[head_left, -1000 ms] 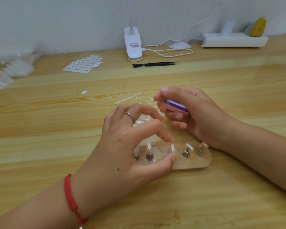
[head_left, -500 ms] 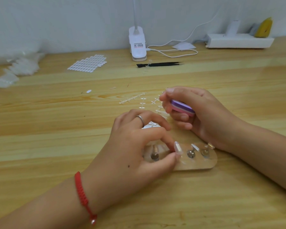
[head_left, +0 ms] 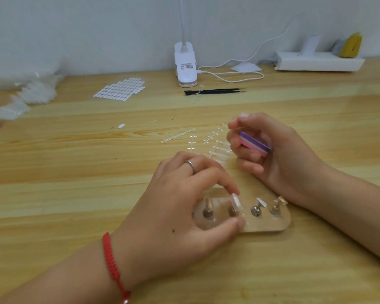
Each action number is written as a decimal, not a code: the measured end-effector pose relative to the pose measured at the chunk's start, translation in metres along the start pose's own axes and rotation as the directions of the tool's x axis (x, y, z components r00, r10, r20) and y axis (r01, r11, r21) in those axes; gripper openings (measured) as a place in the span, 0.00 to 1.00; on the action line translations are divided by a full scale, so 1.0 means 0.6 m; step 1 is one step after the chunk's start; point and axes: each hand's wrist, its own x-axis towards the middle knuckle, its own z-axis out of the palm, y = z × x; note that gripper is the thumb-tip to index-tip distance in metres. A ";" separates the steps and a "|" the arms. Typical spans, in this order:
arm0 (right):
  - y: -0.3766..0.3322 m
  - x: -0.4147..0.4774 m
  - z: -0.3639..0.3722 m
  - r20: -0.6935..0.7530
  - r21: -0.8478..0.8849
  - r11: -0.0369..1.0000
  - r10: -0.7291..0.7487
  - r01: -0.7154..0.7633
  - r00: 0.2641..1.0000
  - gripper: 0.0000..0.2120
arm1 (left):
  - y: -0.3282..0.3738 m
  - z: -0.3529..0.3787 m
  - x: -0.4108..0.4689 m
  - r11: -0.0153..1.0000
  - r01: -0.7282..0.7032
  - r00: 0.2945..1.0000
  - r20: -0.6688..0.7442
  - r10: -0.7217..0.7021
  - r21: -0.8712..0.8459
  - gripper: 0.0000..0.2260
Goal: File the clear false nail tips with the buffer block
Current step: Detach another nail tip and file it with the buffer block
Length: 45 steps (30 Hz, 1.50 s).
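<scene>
Pinching the clear nail tip (head_left: pixel 236 202) on its stand (head_left: pixel 272 226) with the left hand (head_left: pixel 176 207), gripping the buffer block (head_left: pixel 253 142) in the right hand (head_left: pixel 281 154) just behind it, long side lying sideways.

The stand (head_left: pixel 270 224) sits on the worktop (head_left: pixel 75 172), near the front, with nail tips (head_left: pixel 236 204) on its pegs. Plastic strips (head_left: pixel 178 136) lie behind it, tweezers (head_left: pixel 215 91) farther back.

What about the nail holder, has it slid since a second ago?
No. The nail holder keeps the same offset from the black tweezers; its slight rightward drift in frame is camera motion.
</scene>
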 end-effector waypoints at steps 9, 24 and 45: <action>-0.002 -0.001 -0.001 -0.105 0.001 0.998 -0.068 0.068 0.992 0.16 | 0.006 -0.008 -0.006 0.995 -0.021 0.999 0.044 0.016 0.095 0.22; -0.001 0.004 -0.002 -0.107 0.000 0.999 -0.044 0.044 0.993 0.16 | 0.007 -0.018 -0.002 0.998 0.048 0.993 0.105 -0.053 0.048 0.27; -0.002 0.005 -0.002 -0.122 0.062 0.998 -0.016 0.024 0.992 0.17 | -0.083 -0.023 0.070 0.967 0.166 0.984 -0.027 -0.174 -0.191 0.10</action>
